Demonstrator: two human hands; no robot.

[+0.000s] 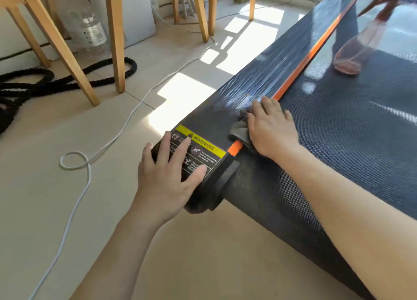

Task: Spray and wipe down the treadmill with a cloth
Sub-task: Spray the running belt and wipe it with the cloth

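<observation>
1. Treadmill (338, 130) lies on the floor, one end corner nearest the camera.
2. Left hand (168, 175): fingers spread flat on the warning label (203, 148) at that corner, holding nothing.
3. Right hand (270, 128): fingers extended, pressing a grey cloth (240, 131) onto the side rail, over the orange strip (234, 146).
4. Spray bottle (352, 53): blurred, on the belt, well apart.

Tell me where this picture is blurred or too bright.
In the head view, the spray bottle is smeared and see-through from blur, and the side rail beside it streaks; sun patches on the floor are washed out white; the left hand, the right hand on the cloth and the warning label are fairly sharp.
</observation>
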